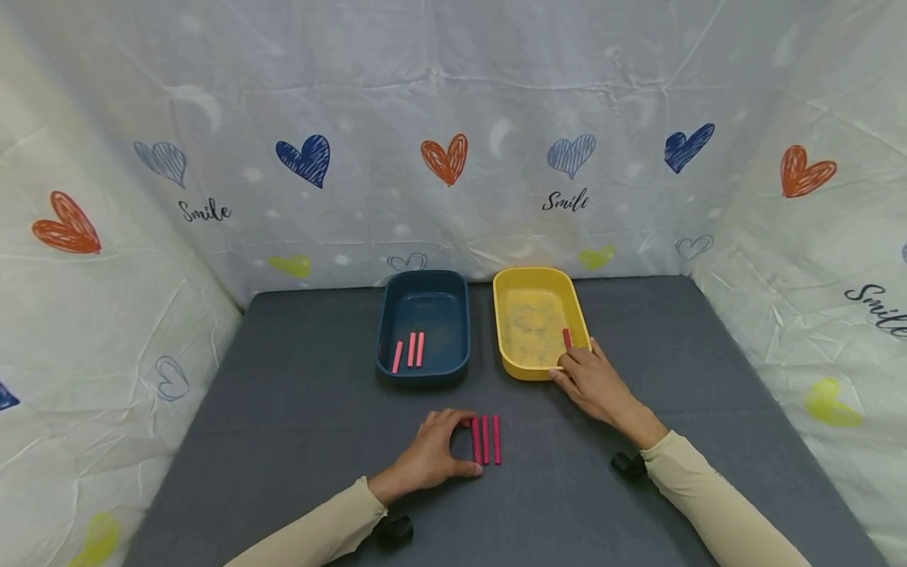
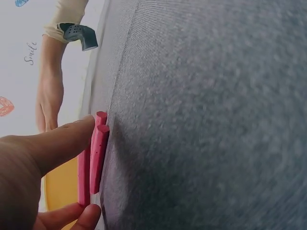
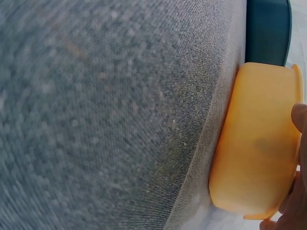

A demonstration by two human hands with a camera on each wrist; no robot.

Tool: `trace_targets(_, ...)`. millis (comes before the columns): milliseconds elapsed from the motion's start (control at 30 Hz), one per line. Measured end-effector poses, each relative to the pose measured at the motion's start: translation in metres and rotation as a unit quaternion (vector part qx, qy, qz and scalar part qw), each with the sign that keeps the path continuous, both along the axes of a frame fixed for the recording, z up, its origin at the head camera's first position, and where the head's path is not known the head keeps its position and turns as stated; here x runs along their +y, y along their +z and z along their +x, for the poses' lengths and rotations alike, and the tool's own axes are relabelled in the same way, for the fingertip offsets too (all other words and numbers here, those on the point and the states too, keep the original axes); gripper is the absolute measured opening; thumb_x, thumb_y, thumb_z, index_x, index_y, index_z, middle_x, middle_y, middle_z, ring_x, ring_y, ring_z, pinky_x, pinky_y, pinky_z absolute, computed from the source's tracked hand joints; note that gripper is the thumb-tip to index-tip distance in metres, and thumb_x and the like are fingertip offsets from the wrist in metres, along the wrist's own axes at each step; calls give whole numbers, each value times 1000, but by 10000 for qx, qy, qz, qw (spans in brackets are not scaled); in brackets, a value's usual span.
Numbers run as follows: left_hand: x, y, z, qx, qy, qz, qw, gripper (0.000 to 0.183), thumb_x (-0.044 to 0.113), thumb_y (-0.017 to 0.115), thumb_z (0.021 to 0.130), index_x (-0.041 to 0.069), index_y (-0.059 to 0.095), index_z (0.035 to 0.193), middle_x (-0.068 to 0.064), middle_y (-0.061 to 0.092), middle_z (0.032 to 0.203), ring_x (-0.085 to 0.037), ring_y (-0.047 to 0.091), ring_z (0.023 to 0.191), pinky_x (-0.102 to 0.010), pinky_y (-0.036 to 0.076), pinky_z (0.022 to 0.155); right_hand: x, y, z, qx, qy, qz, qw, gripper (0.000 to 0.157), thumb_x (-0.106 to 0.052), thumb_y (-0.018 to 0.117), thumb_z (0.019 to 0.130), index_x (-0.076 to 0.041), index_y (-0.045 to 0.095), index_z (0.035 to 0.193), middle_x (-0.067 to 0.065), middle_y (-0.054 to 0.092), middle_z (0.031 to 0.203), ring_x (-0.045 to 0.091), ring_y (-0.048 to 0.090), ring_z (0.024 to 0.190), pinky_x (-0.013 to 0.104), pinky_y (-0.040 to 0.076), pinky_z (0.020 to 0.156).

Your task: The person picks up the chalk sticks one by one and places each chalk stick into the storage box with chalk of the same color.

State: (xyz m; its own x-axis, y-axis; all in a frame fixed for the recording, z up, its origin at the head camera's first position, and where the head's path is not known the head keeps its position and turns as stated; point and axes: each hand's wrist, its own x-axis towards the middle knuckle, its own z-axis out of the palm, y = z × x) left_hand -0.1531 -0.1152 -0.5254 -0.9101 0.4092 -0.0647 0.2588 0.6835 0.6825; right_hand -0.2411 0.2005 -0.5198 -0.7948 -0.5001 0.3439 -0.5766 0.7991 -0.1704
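Observation:
In the head view, my left hand [image 1: 432,453] pinches the leftmost of three pink chalk-like sticks [image 1: 476,441] by its two ends, over the dark cloth. The other two sticks [image 1: 491,439] lie just beside it. In the left wrist view, the held stick [image 2: 83,177] spans thumb and fingers, with a neighbouring stick [image 2: 99,160] close behind. My right hand [image 1: 595,382] bends over the near right corner of the yellow tray [image 1: 505,358]. At its fingertips a red stick [image 1: 566,339] shows inside the tray; its lower part is hidden, so whether the hand grips it is unclear.
A dark blue tray [image 1: 462,346] stands left of the yellow one, holding three lighter pink sticks [image 1: 412,350]. The grey cloth-covered table [image 1: 305,409] is enclosed by a white curtain [image 1: 368,102] printed with hearts.

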Motion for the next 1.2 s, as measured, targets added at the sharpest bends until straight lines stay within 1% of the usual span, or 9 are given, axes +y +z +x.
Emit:
trace_targets(167,-2,5,-1,-113,47,132,9998,79,35,89,70,9,53,135,-2,58,119,-23,46,116,-49,42,100,2,-1,1,-39,-18,2,10000,22,-33,57,100,-15,58,87,4,58,88,26,61,90,66,28,112)
trace_targets(300,-3,9,-1,-136,97,246,9996,79,34,89,70,10,52,136,-3,59,120,-25,46,120,-50,42,102,3,-1,0,-107,-23,-10,9999,23,-33,56,100,-15,59,87,4,58,90,27,61,91,65,26,114)
trace_targets(467,-4,11,0,-133,141,167,9997,80,34,88,71,13,51,138,-3,58,122,-26,45,122,-51,42,103,2,-2,-1,-62,19,-50,10000,21,-32,58,99,-14,60,88,4,59,90,27,62,92,66,27,113)
trace_targets(667,-4,16,-1,-71,162,103,9998,80,36,88,72,14,50,139,-4,58,125,-25,47,121,-49,44,101,1,-2,-1,4,69,-72,10000,20,-31,59,98,-14,60,87,5,59,90,27,62,91,67,27,112)
trace_targets(933,-4,32,-8,-76,347,286,9990,82,38,86,73,18,47,142,-1,55,130,-25,48,119,-46,47,99,2,-2,-1,121,102,-123,9998,19,-30,60,98,-15,60,86,4,60,89,28,63,92,67,29,111)
trace_targets(1067,-3,41,-13,-39,368,411,9985,83,39,86,74,19,45,144,1,54,133,-26,48,120,-44,48,97,1,-2,-2,86,90,-121,9998,20,-31,59,98,-15,60,87,4,60,90,29,62,94,67,27,112)
trace_targets(1200,-1,48,-19,-12,354,639,9973,83,37,86,75,20,44,145,1,53,136,-29,46,124,-45,48,99,1,-2,-1,77,96,-140,9998,20,-31,59,98,-15,60,87,4,60,90,29,62,95,66,26,113)
